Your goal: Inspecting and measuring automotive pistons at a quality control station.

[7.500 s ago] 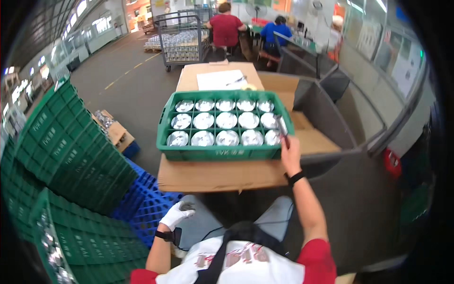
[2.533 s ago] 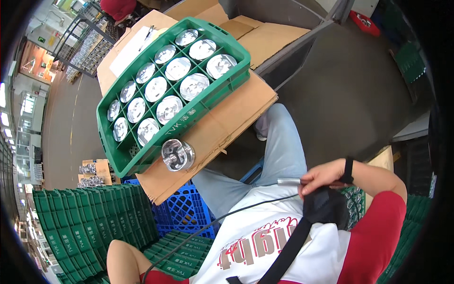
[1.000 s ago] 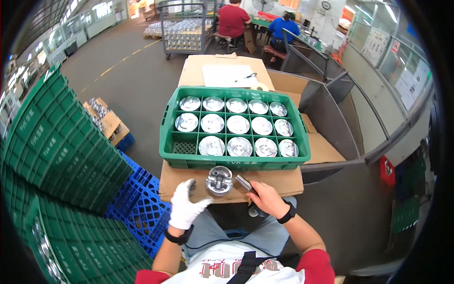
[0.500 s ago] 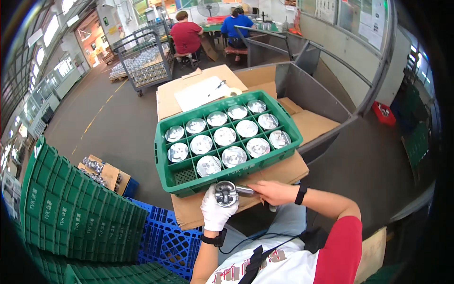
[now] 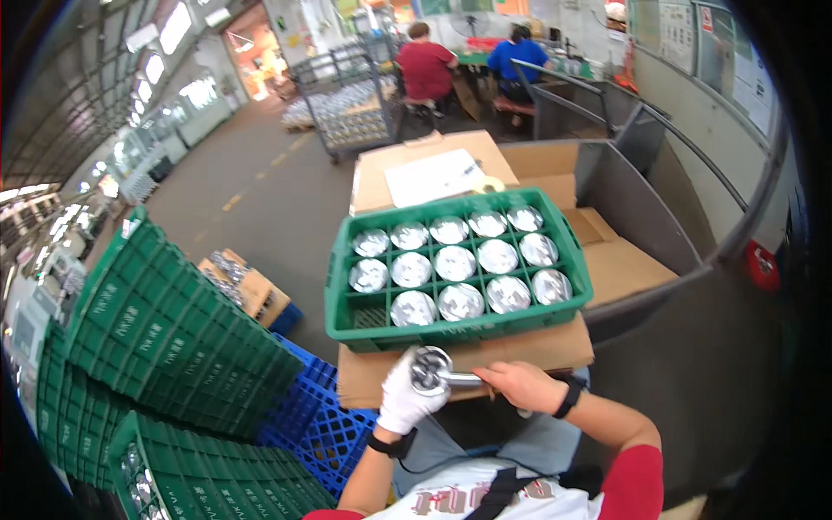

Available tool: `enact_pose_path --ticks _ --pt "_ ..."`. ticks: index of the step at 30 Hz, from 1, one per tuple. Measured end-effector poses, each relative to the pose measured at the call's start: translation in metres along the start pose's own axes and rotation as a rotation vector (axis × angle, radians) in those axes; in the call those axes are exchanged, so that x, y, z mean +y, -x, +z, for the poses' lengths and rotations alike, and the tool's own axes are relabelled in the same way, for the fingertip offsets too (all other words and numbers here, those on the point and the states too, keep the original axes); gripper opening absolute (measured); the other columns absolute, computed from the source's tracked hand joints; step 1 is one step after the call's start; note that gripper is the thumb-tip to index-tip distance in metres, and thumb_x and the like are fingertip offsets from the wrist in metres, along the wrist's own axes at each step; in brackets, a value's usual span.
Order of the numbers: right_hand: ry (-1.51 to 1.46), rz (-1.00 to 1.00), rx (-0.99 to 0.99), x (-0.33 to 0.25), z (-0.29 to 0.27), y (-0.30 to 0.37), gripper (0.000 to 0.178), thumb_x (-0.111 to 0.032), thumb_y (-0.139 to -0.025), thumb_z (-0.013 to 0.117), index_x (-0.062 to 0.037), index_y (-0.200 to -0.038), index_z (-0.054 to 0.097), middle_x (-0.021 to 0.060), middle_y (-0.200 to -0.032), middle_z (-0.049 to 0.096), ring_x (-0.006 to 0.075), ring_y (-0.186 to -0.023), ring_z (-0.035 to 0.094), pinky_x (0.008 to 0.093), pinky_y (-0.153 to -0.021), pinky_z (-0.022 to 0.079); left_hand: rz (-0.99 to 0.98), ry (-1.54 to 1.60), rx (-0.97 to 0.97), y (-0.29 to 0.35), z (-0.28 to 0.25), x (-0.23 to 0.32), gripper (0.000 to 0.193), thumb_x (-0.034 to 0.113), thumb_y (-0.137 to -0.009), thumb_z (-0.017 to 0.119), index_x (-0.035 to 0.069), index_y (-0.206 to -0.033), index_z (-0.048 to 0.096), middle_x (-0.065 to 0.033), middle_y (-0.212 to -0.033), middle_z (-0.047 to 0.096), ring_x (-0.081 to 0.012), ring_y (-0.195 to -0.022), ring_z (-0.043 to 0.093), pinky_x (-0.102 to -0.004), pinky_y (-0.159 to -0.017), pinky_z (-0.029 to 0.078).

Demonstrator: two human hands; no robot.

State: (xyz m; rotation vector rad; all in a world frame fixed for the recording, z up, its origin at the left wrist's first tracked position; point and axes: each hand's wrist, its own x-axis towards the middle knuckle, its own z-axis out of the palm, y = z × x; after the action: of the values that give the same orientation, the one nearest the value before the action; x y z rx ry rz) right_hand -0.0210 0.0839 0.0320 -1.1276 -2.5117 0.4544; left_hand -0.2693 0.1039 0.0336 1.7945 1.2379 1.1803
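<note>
My left hand point(image 5: 406, 399), in a white glove, is closed around a silver piston point(image 5: 430, 366) with its hollow underside turned up. Between the bare fingers of my right hand point(image 5: 523, 386) is a shiny metal piston pin point(image 5: 466, 380). The pin's left end meets the piston; whether it sits in the bore cannot be made out through the blur. Just beyond both hands stands a green divided crate point(image 5: 555, 313), with pistons crown up in its compartments. Its near left compartment holds no piston.
Cardboard point(image 5: 368, 373) lies under the crate. Stacked green crates point(image 5: 186, 347) and a blue pallet point(image 5: 334, 416) stand at left. A grey metal bin point(image 5: 646, 208) is at right. Farther off are a wheeled cage cart point(image 5: 351, 104) and two seated people.
My view has swung left, so the scene sits farther right. The pin's end now overlaps the piston's underside more. Both hands keep their holds.
</note>
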Motion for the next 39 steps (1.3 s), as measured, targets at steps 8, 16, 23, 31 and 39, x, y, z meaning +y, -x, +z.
enact_pose_path --ticks 8,16,23,31,39 --pt "0.223 0.018 0.232 0.000 0.002 0.030 0.044 -0.006 -0.079 0.061 -0.0135 -0.122 0.062 0.0044 -0.090 0.062 0.0267 -0.078 0.062 0.0395 -0.065 0.051 -0.087 -0.133 0.063 0.019 0.030 0.007 0.083 0.028 -0.058 0.090 -0.001 -0.128 0.055 -0.0141 -0.109 0.069 -0.0240 -0.099 0.069 -0.0352 -0.088 0.055" --pt "0.149 0.197 0.341 0.016 0.014 0.007 0.033 -0.043 -0.086 0.066 -0.0105 -0.083 0.065 0.0108 -0.074 0.064 0.0324 -0.067 0.065 0.0446 -0.057 0.050 0.044 0.039 -0.074 -0.017 0.033 0.005 0.043 0.012 -0.069 0.078 0.004 -0.107 0.060 -0.0081 -0.098 0.069 -0.0165 -0.088 0.067 -0.0308 -0.081 0.054" --pt "0.234 0.161 0.426 0.011 0.018 0.005 0.025 -0.033 -0.083 0.070 -0.0092 -0.079 0.062 0.0071 -0.072 0.060 0.0271 -0.069 0.064 0.0396 -0.062 0.051 0.117 -0.273 0.101 -0.006 0.045 -0.036 0.088 0.026 -0.058 0.088 0.000 -0.133 0.049 -0.0211 -0.112 0.065 -0.0362 -0.099 0.066 -0.0426 -0.088 0.053" --pt "0.241 0.136 0.383 0.010 0.022 0.014 0.027 -0.034 -0.084 0.070 -0.0075 -0.090 0.066 0.0080 -0.075 0.062 0.0276 -0.071 0.065 0.0387 -0.063 0.052 0.087 -0.266 0.149 0.002 0.051 -0.035 0.084 0.028 -0.058 0.087 0.000 -0.130 0.052 -0.0196 -0.109 0.067 -0.0350 -0.096 0.067 -0.0422 -0.086 0.054" --pt "0.248 0.141 0.339 0.000 0.021 0.003 0.027 -0.033 -0.084 0.070 -0.0081 -0.082 0.061 0.0094 -0.071 0.059 0.0289 -0.065 0.062 0.0396 -0.059 0.050 0.071 -0.240 0.159 0.000 0.044 -0.026 0.077 0.023 -0.059 0.086 0.002 -0.126 0.055 -0.0160 -0.106 0.069 -0.0308 -0.094 0.069 -0.0388 -0.085 0.055"
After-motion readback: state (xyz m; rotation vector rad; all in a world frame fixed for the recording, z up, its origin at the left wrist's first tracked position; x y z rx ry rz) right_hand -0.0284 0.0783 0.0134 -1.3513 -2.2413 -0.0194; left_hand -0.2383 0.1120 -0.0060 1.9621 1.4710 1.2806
